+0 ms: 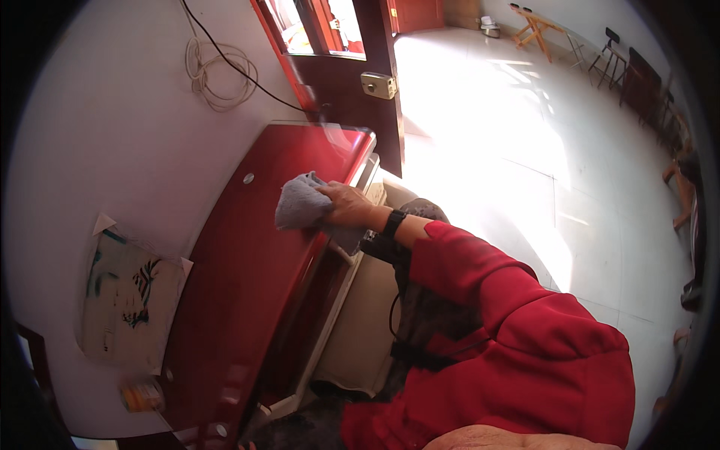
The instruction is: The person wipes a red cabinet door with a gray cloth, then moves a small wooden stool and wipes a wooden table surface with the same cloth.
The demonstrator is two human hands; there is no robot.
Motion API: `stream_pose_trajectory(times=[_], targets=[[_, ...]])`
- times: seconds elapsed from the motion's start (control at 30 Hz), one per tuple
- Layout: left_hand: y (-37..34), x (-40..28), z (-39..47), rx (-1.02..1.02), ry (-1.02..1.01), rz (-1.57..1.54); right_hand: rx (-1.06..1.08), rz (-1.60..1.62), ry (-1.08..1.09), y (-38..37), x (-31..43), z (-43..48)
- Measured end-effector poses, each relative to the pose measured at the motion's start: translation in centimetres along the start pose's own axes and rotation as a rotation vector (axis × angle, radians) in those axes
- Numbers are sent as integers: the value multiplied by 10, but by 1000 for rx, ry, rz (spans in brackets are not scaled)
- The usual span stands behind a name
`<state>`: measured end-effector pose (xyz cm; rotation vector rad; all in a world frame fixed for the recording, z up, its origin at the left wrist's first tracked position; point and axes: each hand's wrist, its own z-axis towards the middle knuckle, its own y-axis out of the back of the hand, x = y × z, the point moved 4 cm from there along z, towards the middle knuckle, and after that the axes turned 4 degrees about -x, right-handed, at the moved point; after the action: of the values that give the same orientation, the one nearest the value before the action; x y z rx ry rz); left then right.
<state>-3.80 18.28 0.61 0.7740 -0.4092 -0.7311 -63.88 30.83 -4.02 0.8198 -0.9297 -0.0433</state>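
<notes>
My right hand (pixel 350 206), with a black watch on the wrist, grips a folded grey cloth (pixel 304 202). It holds the cloth on the front part of a glossy red cabinet top (pixel 253 242), and part of the cloth hangs over the front edge. Below the top are a dark recess and the cream-coloured lower front (pixel 351 320) of the cabinet. At the bottom edge, only a sliver of skin shows, perhaps from my left hand (pixel 246 445); its fingers cannot be made out.
A painted paper sheet (pixel 129 304) stands against the wall behind the cabinet. Near it is a blurred orange-and-white container (pixel 142 396). A dark wooden door (pixel 337 79) stands ajar past the far end. Coiled cable (pixel 222 79) hangs on the wall; stools (pixel 610 56) line the opposite side.
</notes>
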Motion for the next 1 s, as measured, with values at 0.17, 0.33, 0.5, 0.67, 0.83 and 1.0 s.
stream_pose_trajectory(times=[0.17,0.33,0.5,0.67,0.83,1.0], targets=[[-6,-10,14,179,-171,94,61,119,162,-15,21,-2],[-31,-55,66,386,-160,-368,207,-103,640,-60,76,-51],[-37,-127,92,365,-121,-627,143,-162,1259,-109,167,-143],[-57,-146,88,471,51,-780,117,139,1310,-120,208,-179],[-64,-134,84,753,269,-899,116,101,1376,-112,224,-181],[-43,-87,92,704,-28,-556,158,312,1425,-101,239,-176]])
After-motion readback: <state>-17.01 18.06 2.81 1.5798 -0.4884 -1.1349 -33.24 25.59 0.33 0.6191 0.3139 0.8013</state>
